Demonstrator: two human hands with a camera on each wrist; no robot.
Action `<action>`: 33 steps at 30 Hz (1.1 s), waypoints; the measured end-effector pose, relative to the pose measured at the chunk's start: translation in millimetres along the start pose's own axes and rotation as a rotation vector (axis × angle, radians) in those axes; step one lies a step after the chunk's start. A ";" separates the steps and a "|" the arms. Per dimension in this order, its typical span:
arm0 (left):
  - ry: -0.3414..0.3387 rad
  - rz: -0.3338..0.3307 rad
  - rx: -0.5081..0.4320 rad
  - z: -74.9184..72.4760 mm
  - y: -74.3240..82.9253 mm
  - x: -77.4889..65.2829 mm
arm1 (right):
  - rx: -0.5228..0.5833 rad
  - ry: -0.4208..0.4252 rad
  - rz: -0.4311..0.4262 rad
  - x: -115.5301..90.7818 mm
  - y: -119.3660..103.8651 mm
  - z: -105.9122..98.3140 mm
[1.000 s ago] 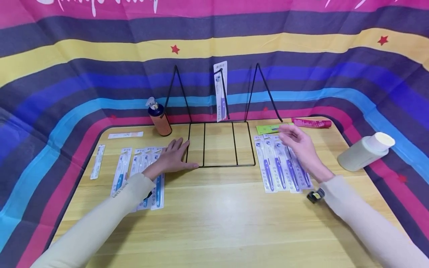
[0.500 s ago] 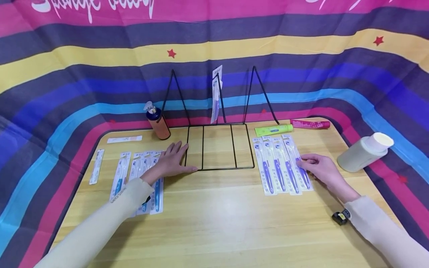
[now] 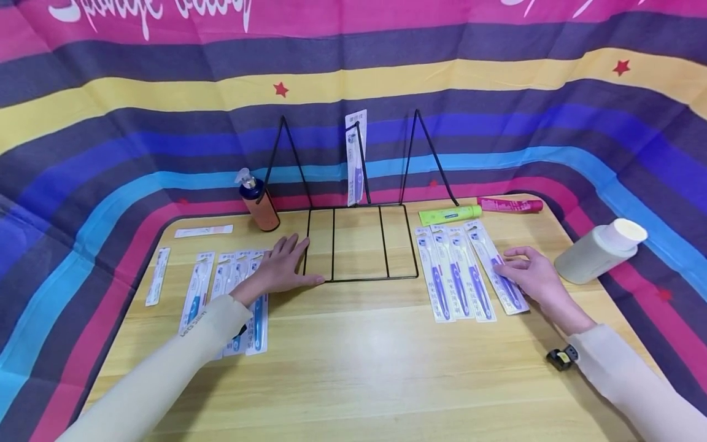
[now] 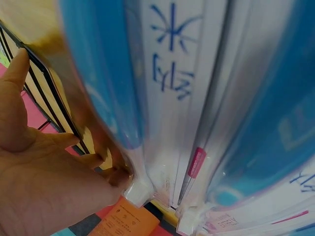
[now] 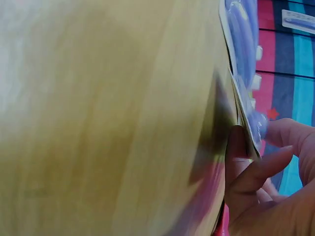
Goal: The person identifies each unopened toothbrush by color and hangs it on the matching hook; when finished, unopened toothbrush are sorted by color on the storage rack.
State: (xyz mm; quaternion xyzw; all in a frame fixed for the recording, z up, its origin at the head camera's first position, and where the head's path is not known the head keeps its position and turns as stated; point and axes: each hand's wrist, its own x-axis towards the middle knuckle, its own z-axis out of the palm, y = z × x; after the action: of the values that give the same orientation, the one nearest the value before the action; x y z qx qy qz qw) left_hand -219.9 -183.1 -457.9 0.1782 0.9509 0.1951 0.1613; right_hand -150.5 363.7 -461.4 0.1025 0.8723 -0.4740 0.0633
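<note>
My right hand [image 3: 533, 276] pinches the right edge of the rightmost packaged purple toothbrush [image 3: 486, 248], which lies slanted and a little apart from the other purple packs [image 3: 455, 276]. The right wrist view shows the thumb and fingers at that pack's edge [image 5: 258, 125], close over the wood. My left hand [image 3: 284, 267] rests with spread fingers at the left side of a black wire rack [image 3: 334, 245]. Another purple toothbrush pack [image 3: 351, 159] hangs from the rack's middle hook. Packaged blue toothbrushes [image 3: 258, 325] lie under my left forearm, partly hidden, and loom large in the left wrist view.
An orange pump bottle [image 3: 261, 209] stands left of the rack. Behind the purple packs lie a green tube [image 3: 450, 215] and a magenta tube [image 3: 510, 205]. A pale bottle [image 3: 591, 255] is at the right. Two slim packets [image 3: 204, 231] lie far left. Striped cloth surrounds the table.
My right hand has come down and right from near the green tube and taken hold of the rightmost purple pack, which has shifted right. The hanging pack has swung. My left hand stays put.
</note>
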 end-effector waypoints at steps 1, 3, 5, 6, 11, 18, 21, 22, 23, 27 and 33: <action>-0.001 -0.001 0.001 -0.1 -0.1 0.0 | 0.026 -0.010 -0.003 -0.8 -0.8 -0.3; -0.001 0.000 0.001 -0.9 0.5 -0.4 | 0.085 -0.025 -0.009 -2.9 -3.0 -0.3; 0.000 0.002 0.003 -1.7 1.0 -0.5 | 0.161 -0.035 -0.014 -6.0 -6.8 0.5; 0.002 0.004 0.002 -2.0 1.1 -0.7 | 0.203 -0.039 -0.018 -7.7 -9.2 1.3; 0.002 0.008 0.002 -1.3 -0.1 -0.5 | 0.365 -0.094 -0.061 -18.6 -28.0 12.2; -0.001 0.006 0.001 -1.5 0.3 -1.1 | 0.482 -0.224 -0.139 -31.9 -66.7 47.3; -0.001 0.005 -0.002 -1.9 -0.5 -1.3 | 0.499 -0.206 -0.264 -37.7 -86.5 65.7; -0.003 0.005 -0.004 -1.9 -0.8 -1.1 | 0.503 -0.196 -0.312 -40.0 -93.5 70.9; -0.004 0.007 -0.005 -1.9 -0.9 -1.0 | 0.507 -0.183 -0.361 -41.9 -100.6 75.8; -0.011 0.004 -0.007 -1.1 -1.1 -0.2 | 0.503 -0.136 -0.521 -48.1 -127.9 92.1; 0.001 0.018 -0.008 -3.1 0.1 -2.4 | 0.481 -0.116 -0.660 -51.5 -157.3 112.0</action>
State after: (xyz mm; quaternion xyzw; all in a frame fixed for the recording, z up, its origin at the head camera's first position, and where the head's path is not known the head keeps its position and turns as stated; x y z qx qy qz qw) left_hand -218.8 -185.0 -454.6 0.1862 0.9484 0.2007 0.1598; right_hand -136.5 180.2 -383.5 -0.1979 0.7174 -0.6644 -0.0686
